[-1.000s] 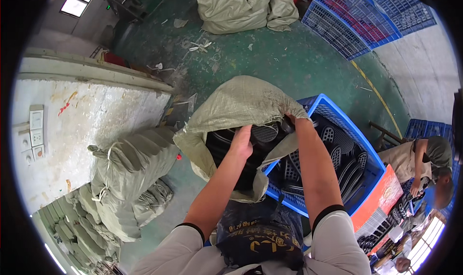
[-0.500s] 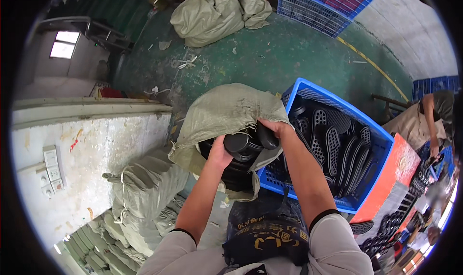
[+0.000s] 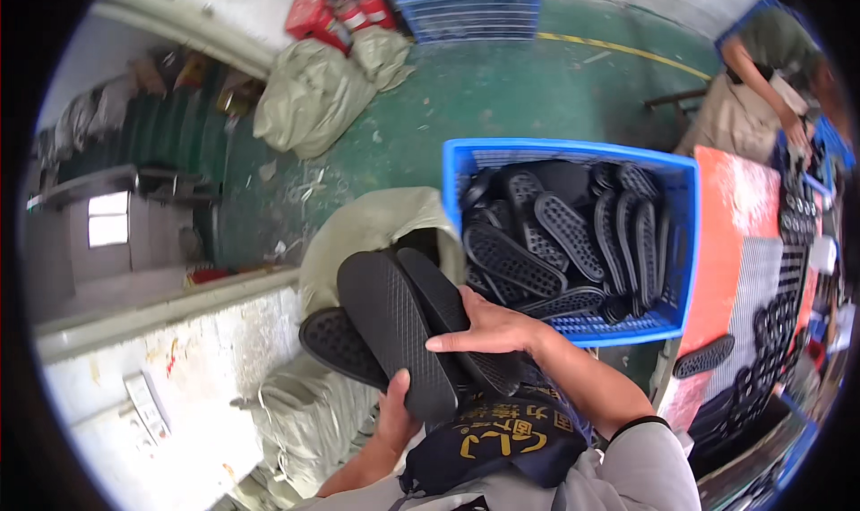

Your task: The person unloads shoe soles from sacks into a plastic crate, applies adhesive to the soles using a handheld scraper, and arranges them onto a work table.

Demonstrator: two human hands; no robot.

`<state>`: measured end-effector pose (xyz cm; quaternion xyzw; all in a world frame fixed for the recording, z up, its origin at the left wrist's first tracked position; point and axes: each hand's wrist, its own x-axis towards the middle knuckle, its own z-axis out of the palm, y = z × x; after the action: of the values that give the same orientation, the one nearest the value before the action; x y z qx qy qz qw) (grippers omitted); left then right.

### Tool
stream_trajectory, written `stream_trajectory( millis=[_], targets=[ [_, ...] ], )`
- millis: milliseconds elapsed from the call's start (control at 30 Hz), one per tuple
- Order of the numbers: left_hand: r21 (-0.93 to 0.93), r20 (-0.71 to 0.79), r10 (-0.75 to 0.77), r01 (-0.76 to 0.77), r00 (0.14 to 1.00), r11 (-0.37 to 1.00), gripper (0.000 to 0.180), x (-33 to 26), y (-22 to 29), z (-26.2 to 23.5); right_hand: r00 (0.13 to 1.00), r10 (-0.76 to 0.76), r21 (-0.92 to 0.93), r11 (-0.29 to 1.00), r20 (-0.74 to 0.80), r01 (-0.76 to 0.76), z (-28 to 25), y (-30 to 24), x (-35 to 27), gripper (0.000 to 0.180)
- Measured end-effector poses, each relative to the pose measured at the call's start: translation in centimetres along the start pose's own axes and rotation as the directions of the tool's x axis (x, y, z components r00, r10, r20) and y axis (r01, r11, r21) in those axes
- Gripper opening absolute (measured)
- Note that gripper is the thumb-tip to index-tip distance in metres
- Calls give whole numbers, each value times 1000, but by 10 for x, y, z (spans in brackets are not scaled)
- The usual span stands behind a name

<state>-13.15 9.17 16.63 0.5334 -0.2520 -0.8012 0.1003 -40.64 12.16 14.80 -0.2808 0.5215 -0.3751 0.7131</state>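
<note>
Several black shoe soles are in my two hands, just outside the mouth of a woven sack. My left hand grips their near ends from below, its thumb on the front sole and its other fingers hidden. My right hand holds the bunch from the right side, thumb laid across the front sole. One sole shows a dimpled face and sticks out to the left. Right of the sack stands a blue plastic crate with many dimpled black soles in it.
An orange-topped table with more soles lies to the right, where another person works. Full sacks, fire extinguishers and stacked crates are at the back. A white wall and another sack border the left.
Both hands have come out of the sack toward me with a bunch of soles. The view has turned right, so the crate appears nearer the middle.
</note>
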Motion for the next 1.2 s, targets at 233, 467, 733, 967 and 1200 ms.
stream_trajectory(
  millis=[233,467,733,967,1200],
  targets=[
    [227,357,-55,-30,932,974,63,30,-24,106,836,-177,-20,981,-519,195,-35,79,-156,128],
    [726,664,-580,-220,472,652,65,108,-108,339,239,138,261,742,-961,618,-38,212,-298,112],
    [905,419,-891,-163,174,394,61,152,-283,552,-70,477,259,588,-876,766,-123,313,-402,88],
    [948,155,-876,-319,457,2,76,180,-326,596,-93,685,267,401,-723,877,-155,359,-410,80],
    [819,500,-567,-570,654,65,117,169,-337,585,-316,540,-115,372,-780,921,-105,366,-468,92]
  ],
)
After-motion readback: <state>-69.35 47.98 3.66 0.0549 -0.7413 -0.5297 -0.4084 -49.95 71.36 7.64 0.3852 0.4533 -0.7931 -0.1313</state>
